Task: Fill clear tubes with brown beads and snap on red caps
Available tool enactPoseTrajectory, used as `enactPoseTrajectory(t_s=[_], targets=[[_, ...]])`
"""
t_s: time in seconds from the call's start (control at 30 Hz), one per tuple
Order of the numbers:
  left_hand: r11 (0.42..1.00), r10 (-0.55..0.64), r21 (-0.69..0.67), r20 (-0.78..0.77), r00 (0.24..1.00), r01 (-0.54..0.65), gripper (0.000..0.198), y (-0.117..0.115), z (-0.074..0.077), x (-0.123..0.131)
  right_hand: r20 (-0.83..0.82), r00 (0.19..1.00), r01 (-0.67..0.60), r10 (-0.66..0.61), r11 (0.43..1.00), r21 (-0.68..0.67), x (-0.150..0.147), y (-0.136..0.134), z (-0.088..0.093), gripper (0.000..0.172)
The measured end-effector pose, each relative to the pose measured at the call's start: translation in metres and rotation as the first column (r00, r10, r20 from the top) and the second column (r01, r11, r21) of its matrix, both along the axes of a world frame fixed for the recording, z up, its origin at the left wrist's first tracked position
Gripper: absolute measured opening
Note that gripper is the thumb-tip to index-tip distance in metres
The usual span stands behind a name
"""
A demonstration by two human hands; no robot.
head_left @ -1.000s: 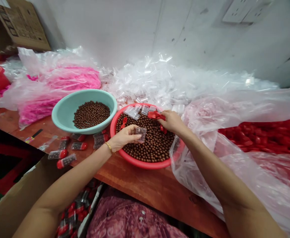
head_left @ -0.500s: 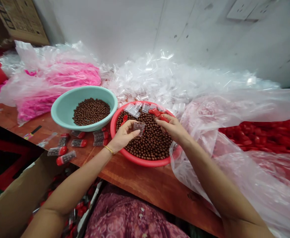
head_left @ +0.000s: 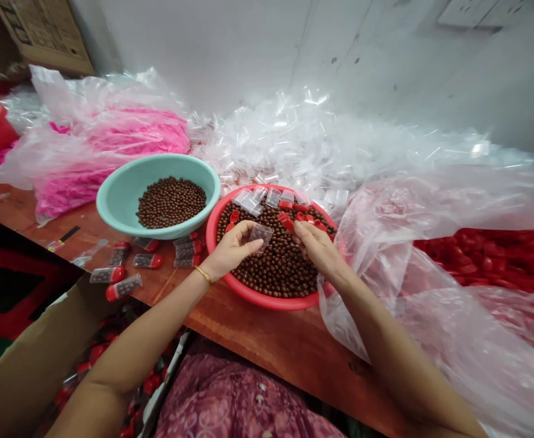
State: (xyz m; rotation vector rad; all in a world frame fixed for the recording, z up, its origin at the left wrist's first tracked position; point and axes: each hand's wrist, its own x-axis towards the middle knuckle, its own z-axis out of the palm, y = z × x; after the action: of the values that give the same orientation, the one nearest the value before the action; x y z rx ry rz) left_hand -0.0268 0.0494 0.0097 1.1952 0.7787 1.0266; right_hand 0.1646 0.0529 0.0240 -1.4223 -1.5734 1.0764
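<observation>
My left hand [head_left: 237, 248] pinches a clear plastic container [head_left: 262, 236] above the red basin [head_left: 267, 301], which is heaped with small brown balls [head_left: 278, 271]. A few balls seem to show through its clear wall. Close by on the right, my right hand [head_left: 316, 246] has its fingers closed on a red plastic cap [head_left: 286, 221]. Several clear containers [head_left: 248, 201] lie on the balls along the basin's far side. More red caps [head_left: 310, 218] rest there, just beyond my right fingers.
Left stands a teal bowl [head_left: 111, 194] with brown balls. Filled red-capped containers [head_left: 124, 287] lie before it. A pile of clear containers [head_left: 294, 140] lines the wall; an open bag of red caps [head_left: 486, 255] is at right. Below the table edge is a cardboard box [head_left: 38, 359].
My right hand has drawn back slightly from the far-side caps, with a red cap now at its fingertips. My left hand still holds the clear container. The view has shifted slightly.
</observation>
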Motion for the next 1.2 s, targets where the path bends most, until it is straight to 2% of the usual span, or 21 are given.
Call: enactPoseTrajectory(t_s=[0.1, 0.2, 0.33, 0.4, 0.53, 0.63, 0.77, 0.87, 0.97, 1.1, 1.2], targets=[[1.000, -0.025, 0.001, -0.057, 0.998, 0.026, 0.033, -0.002, -0.001, 0.001, -0.178, 0.983, -0.070, 0.050, 0.992, -0.109, -0.007, -0.001, 0.005, 0.038], [0.998, -0.064, -0.032, -0.094, 0.994, 0.062, 0.034, -0.003, -0.002, 0.000, -0.249, 0.954, -0.195, 0.165, 0.975, -0.103, -0.013, -0.001, 0.011, 0.035], [0.986, -0.142, -0.091, -0.043, 0.989, 0.137, 0.037, -0.001, 0.000, -0.002, -0.204, 0.938, -0.280, 0.282, 0.959, 0.039, -0.018, 0.000, 0.013, 0.029], [0.981, -0.156, -0.118, -0.007, 0.988, 0.154, 0.039, 0.000, 0.001, -0.003, -0.146, 0.948, -0.272, 0.285, 0.957, 0.098, -0.020, 0.001, 0.012, 0.025], [0.985, -0.104, -0.136, 0.007, 0.995, 0.104, 0.041, -0.001, 0.000, -0.002, -0.003, 0.969, -0.238, 0.245, 0.945, 0.224, -0.022, 0.001, 0.009, 0.014], [0.985, -0.134, -0.115, -0.012, 0.991, 0.131, 0.041, -0.002, 0.000, -0.002, 0.008, 0.947, -0.317, 0.321, 0.929, 0.189, -0.023, 0.001, 0.010, 0.009], [0.980, -0.188, -0.076, -0.023, 0.982, 0.186, 0.039, -0.003, 0.000, -0.003, -0.100, 0.910, -0.396, 0.402, 0.915, 0.074, -0.024, 0.003, 0.010, 0.020], [0.988, -0.137, -0.068, -0.001, 0.991, 0.137, 0.037, -0.003, 0.001, -0.004, -0.161, 0.922, -0.352, 0.351, 0.936, 0.022, -0.021, 0.006, 0.006, 0.033], [0.996, -0.070, -0.051, 0.012, 0.997, 0.071, 0.037, -0.004, 0.001, -0.003, -0.180, 0.958, -0.232, 0.225, 0.972, -0.020, -0.014, 0.008, 0.000, 0.041], [0.999, -0.049, 0.014, 0.007, 0.999, 0.049, 0.040, -0.005, 0.000, -0.003, -0.242, 0.960, -0.161, 0.138, 0.984, -0.079, -0.009, 0.008, -0.006, 0.050], [0.998, -0.049, 0.034, 0.054, 0.997, 0.047, 0.039, -0.004, -0.001, -0.005, -0.177, 0.975, -0.142, 0.136, 0.990, -0.017, -0.015, 0.005, -0.003, 0.049]])
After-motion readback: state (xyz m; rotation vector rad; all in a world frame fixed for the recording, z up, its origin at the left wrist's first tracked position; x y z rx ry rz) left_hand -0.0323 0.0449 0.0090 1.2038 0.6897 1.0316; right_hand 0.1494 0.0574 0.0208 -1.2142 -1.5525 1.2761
